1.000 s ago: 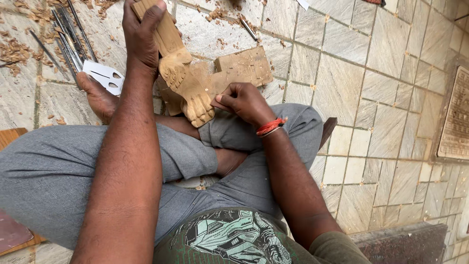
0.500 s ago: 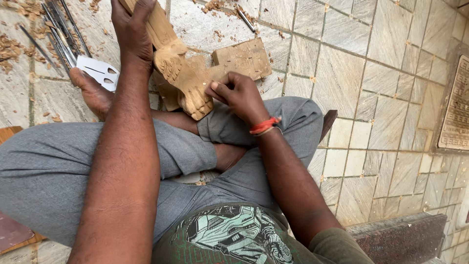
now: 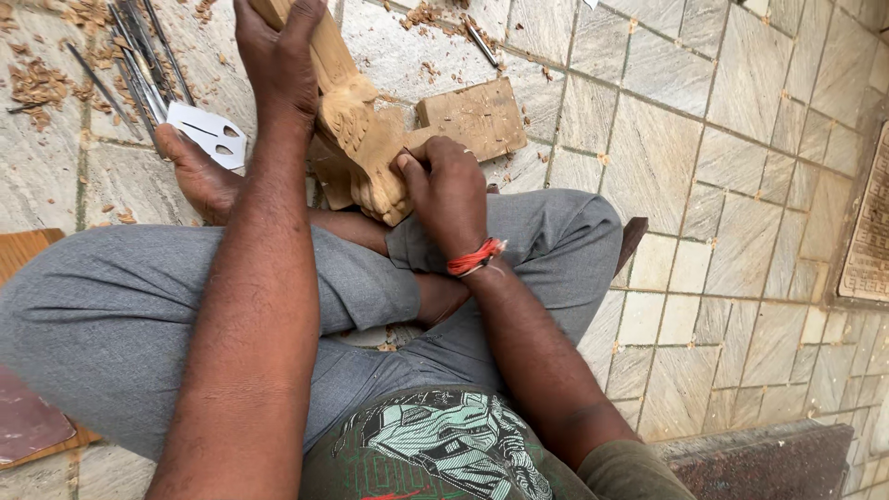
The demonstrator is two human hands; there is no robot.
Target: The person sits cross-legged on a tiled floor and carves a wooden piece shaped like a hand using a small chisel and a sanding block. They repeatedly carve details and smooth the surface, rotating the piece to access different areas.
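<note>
I sit cross-legged on a stone-tiled floor. A pale wooden carving [image 3: 363, 139], long and partly shaped, leans across my legs toward the floor. My left hand [image 3: 276, 57] grips its upper end from above. My right hand [image 3: 446, 190], with a red thread band at the wrist, rests closed against the carving's lower carved part; a thin tool tip seems to show at the fingers, but I cannot tell it clearly. A flat wooden block [image 3: 474, 117] lies under and behind the carving.
Several metal chisels [image 3: 139, 65] lie on the floor at the upper left among wood chips [image 3: 42, 83]. A white cut-out template [image 3: 208, 134] lies by my foot. A wooden board [image 3: 23, 255] is at the left; a carved panel [image 3: 869, 236] at the right edge.
My right hand has shifted slightly along the carving's lower part. The view has tilted a little; my left hand keeps its grip on the upper end.
</note>
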